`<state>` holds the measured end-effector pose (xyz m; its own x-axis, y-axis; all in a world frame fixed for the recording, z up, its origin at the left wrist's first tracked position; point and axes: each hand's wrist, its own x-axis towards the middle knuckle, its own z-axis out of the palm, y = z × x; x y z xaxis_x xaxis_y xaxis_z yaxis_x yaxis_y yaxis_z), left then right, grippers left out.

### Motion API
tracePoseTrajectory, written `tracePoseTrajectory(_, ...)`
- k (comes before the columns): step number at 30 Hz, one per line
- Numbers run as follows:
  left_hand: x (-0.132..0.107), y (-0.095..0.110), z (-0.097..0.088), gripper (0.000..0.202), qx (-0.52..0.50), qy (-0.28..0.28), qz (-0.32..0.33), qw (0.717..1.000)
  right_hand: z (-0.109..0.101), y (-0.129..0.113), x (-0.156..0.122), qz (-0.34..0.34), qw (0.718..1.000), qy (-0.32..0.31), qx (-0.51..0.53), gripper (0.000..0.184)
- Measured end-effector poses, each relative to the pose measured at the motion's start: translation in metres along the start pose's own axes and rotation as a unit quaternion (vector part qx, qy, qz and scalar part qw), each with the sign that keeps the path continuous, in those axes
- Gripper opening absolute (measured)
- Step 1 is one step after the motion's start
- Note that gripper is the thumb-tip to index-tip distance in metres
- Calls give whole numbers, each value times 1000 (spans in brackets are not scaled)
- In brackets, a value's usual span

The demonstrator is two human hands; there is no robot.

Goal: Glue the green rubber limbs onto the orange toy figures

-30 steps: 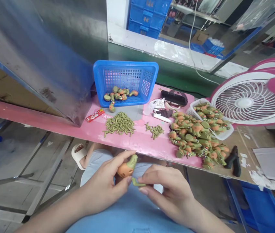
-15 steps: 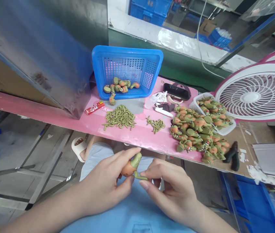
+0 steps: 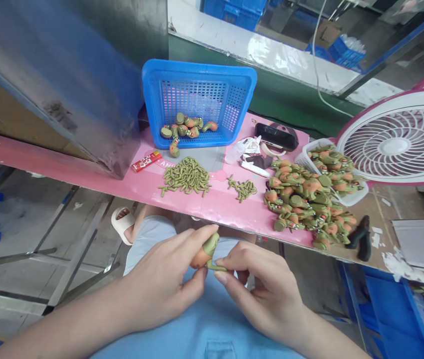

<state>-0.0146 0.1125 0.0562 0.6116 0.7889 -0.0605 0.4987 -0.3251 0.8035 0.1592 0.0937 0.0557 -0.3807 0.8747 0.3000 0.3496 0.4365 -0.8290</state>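
Above my lap, my left hand (image 3: 170,271) is closed around a small green and orange toy figure (image 3: 201,257), which it partly hides. My right hand (image 3: 260,284) pinches a thin, curved green piece (image 3: 216,268) between thumb and forefinger. One end of that piece meets the lower side of the figure; whether it is fixed there I cannot tell. On the pink table beyond lie a large pile of similar green pieces (image 3: 185,177) and a smaller pile (image 3: 242,189). A heap of green and orange figures (image 3: 302,199) covers the table's right part.
A blue basket (image 3: 200,69) with several figures inside lies tipped toward me. A white basket (image 3: 361,197) full of figures stands by the fan (image 3: 395,144). A dark phone-like device (image 3: 276,136), a red packet (image 3: 146,161) and black pliers-like handles (image 3: 361,239) lie on the pink table (image 3: 234,219).
The view has shifted slightly. Both hands keep their grips, and the thin green piece stays against the figure with a slightly changed angle.
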Motion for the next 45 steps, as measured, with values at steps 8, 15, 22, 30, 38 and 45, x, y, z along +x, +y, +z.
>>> tracePoseTrajectory(8,-2,0,-1,49,9,-3,7,1000,1,-2,-1,14,1000,-7,6,7)
tracePoseTrajectory(15,-1,1,-2,49,17,-18,-3,1000,0,-2,0,16,1000,-15,7,8)
tracePoseTrajectory(22,-1,1,-1,49,16,-16,-1,1000,1,-1,0,17,1000,-16,5,8)
tracePoseTrajectory(30,-2,0,1,49,15,-13,7,1000,0,-2,-2,16,1000,-16,0,7)
tracePoseTrajectory(38,-1,1,0,49,15,-23,0,1000,-1,-3,-1,20,1000,-24,1,8)
tracePoseTrajectory(45,-2,2,2,50,14,-24,-9,1000,-1,-2,-3,25,999,-26,0,9)
